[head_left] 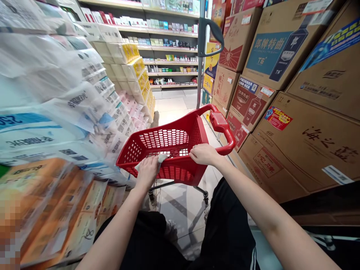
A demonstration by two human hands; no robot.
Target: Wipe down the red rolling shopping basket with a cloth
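Note:
A red plastic shopping cart [180,168] with a perforated basket stands side-on right in front of me; its handle points to the right. My left hand [148,168] is closed on a white cloth [162,157], pressing it against the near rim toward the cart's left end. Whether it is cloth or tissue is hard to make out. My right hand [204,153] is wrapped around the same near rim, close to the handle [222,122]. Inside the basket I see only its red slatted walls and floor.
Stacked tissue packs [92,90] rise on the left, with orange packages [56,202] below. Cardboard cartons [270,56] are piled on the right. A grey pole [200,75] with a dark loop handle stands behind the cart. Stocked shelves [174,48] line the back.

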